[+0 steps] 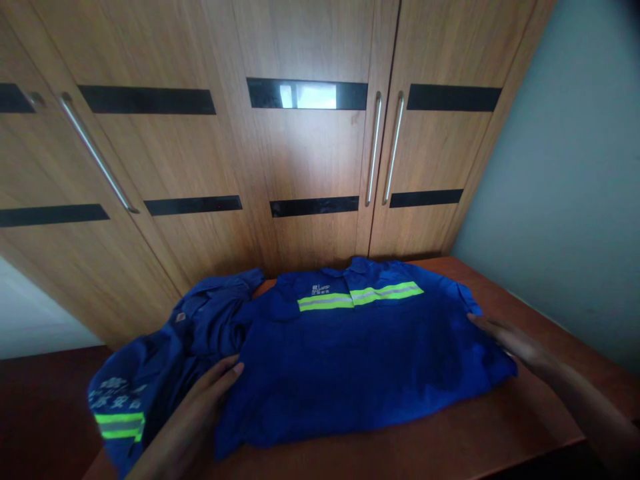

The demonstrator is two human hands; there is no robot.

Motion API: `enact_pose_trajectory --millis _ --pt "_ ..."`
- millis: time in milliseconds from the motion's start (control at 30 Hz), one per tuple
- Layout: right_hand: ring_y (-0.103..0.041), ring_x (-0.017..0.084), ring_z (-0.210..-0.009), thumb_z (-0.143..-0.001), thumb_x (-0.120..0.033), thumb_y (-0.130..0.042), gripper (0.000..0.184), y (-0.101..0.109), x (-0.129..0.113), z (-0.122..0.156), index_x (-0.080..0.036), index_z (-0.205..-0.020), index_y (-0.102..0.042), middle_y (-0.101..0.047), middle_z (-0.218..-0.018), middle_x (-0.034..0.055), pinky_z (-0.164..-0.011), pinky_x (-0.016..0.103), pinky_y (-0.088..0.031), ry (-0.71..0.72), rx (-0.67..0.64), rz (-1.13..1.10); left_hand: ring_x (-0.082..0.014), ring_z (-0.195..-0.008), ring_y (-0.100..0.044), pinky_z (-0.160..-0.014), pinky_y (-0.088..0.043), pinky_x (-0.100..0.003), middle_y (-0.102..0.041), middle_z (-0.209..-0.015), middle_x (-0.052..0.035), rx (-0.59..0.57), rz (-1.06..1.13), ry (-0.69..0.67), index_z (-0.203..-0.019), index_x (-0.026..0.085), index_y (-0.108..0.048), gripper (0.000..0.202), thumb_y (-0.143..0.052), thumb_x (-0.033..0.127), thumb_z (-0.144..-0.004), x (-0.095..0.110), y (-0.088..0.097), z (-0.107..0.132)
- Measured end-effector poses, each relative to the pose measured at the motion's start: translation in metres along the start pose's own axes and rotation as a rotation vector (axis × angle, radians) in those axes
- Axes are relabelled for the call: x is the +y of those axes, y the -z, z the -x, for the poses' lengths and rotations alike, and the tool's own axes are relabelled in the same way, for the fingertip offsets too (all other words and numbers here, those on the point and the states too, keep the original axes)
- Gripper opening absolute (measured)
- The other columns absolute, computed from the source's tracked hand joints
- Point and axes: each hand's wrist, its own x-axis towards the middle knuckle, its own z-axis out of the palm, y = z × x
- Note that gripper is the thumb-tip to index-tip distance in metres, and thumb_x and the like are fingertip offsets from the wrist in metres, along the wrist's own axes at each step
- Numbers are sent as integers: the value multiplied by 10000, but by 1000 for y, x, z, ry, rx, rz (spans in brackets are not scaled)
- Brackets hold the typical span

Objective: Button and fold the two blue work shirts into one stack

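A blue work jacket (350,367) lies spread out front side up, its collar toward the cabinet and a yellow-green and silver reflective band across the chest. My left hand (213,390) is closed at the jacket's left edge, thumb on top, with some fingers hidden. At the opposite side, my right hand (505,337) grips the jacket's right edge near the sleeve; part of its grasp is hidden. Left of the jacket, a second blue work garment (165,353) lies crumpled, with white lettering and a reflective band at its near end.
Both garments rest on a reddish-brown wooden surface (390,450). Behind it stands a wooden cabinet (310,153) with black strips and long metal handles (375,150). A pale wall (560,200) borders the surface on the right.
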Motion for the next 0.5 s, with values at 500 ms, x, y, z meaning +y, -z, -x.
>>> enact_pose_trajectory --millis 500 --pt "-686 317 -868 -631 -582 -661 372 18 37 65 -245 -779 -713 -746 -845 37 -797 320 -562 120 287 -40 -294 -1302 -468 -1129 -311 -387 -683 -1205 -7 3 -568 -394 -1080 268 -705 464 -660 547 -713 -43 -6 14"
